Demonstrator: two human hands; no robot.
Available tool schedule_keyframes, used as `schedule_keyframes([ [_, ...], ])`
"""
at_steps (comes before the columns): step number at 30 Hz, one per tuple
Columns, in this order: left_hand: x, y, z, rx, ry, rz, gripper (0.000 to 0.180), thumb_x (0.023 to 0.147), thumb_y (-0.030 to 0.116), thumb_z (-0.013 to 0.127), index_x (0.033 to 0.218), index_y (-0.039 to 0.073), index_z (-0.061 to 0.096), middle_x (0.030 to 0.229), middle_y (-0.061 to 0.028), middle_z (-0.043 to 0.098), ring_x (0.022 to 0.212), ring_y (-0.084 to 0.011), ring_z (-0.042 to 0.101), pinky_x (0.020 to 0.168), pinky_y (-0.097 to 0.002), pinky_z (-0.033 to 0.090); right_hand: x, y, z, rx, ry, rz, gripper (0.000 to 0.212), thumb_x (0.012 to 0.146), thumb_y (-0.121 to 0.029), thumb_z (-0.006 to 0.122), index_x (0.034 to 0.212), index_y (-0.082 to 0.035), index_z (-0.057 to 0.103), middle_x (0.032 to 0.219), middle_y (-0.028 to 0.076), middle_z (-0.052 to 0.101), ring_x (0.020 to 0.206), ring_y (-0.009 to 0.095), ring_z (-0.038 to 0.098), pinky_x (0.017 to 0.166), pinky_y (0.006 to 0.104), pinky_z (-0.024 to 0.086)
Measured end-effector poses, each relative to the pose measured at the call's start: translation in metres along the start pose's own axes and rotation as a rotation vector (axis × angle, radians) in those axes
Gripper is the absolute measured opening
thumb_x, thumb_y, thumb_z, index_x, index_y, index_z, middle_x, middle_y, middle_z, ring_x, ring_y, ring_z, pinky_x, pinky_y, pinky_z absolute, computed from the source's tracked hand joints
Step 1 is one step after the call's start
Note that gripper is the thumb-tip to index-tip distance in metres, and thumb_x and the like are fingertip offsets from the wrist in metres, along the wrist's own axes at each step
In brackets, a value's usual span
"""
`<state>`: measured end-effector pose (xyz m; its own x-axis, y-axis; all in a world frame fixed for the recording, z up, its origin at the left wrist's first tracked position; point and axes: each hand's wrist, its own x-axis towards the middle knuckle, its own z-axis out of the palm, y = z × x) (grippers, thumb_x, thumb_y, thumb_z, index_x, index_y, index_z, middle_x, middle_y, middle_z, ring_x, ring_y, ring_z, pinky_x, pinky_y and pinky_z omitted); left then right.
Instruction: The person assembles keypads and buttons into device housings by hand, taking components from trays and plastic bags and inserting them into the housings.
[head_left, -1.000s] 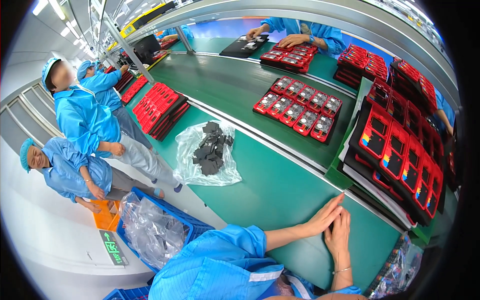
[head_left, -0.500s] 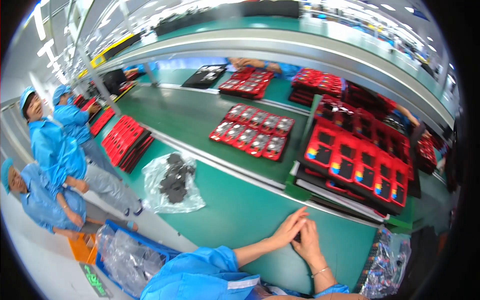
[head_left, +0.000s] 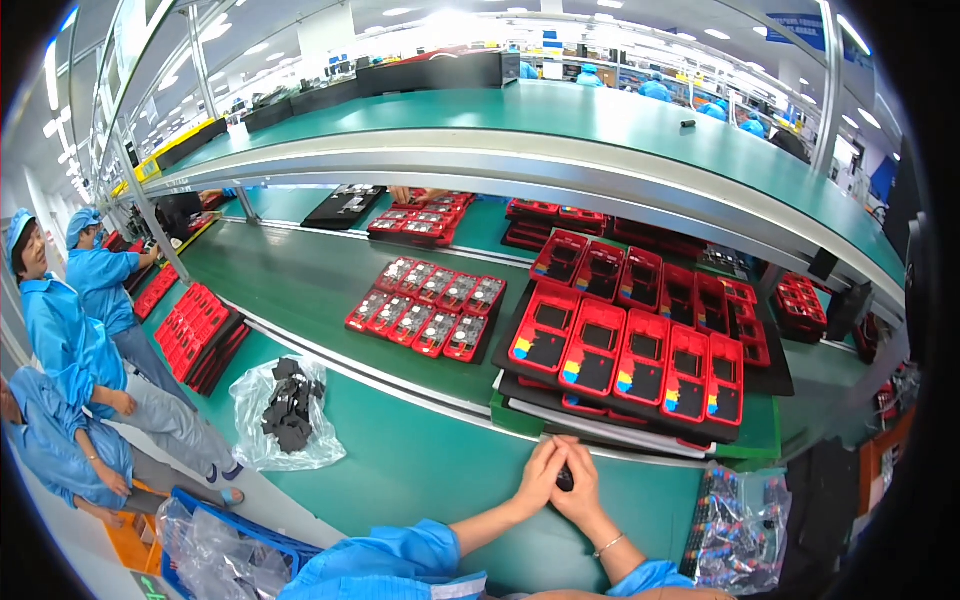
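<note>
left of the left hand (head_left: 538, 478), black pieces (head_left: 291, 408) in a clear bag (head_left: 252, 412)

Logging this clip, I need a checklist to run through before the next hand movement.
1. Both hands visible: ok, left hand and right hand.
2. Hands apart: not ok, they touch each other.
3. Object between the hands identified: cannot tell; a dark object, mostly covered.
4. Bag of black pieces clear of the hands: ok, to their left on the green bench.
5. Bag of coloured parts clear of the hands: ok, to their right.
</note>
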<state>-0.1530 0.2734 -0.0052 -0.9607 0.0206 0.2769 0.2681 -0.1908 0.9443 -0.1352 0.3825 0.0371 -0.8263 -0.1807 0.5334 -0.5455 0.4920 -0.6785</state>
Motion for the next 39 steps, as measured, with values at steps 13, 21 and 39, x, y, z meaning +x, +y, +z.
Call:
schedule_keyframes([
  [13,-0.002,-0.014,0.028,-0.669,0.227,-0.37,0.033,0.113,0.033,0.048,0.11,0.003,0.064,0.11,-0.0065,0.068,0.103,-0.015,0.064,0.096,-0.0317,0.051,-0.002,0.023,-0.023,0.125,-0.029,0.148,0.053,0.068,-0.005,0.079,0.121,-0.008,0.076,0.119,0.013,0.066,0.114,0.033,0.064,0.098,0.0422,0.053],
  [21,0.0,-0.01,0.021,-0.62,0.18,-0.401,0.036,0.112,0.036,0.049,0.111,0.003,0.063,0.11,-0.0079,0.068,0.104,-0.0156,0.064,0.096,-0.0317,0.051,-0.002,0.02,-0.018,0.095,-0.041,0.168,0.052,0.069,-0.005,0.08,0.121,-0.008,0.075,0.118,0.014,0.066,0.113,0.033,0.063,0.098,0.043,0.052],
  [39,0.001,-0.012,0.018,-0.607,0.169,-0.367,0.041,0.116,0.034,0.036,0.117,0.0,0.059,0.103,-0.0117,0.072,0.1,-0.0177,0.067,0.095,-0.0324,0.053,-0.005,0.017,-0.016,0.066,-0.049,0.132,0.056,0.07,-0.004,0.08,0.126,-0.011,0.074,0.125,0.013,0.065,0.117,0.035,0.061,0.101,0.0444,0.051],
])
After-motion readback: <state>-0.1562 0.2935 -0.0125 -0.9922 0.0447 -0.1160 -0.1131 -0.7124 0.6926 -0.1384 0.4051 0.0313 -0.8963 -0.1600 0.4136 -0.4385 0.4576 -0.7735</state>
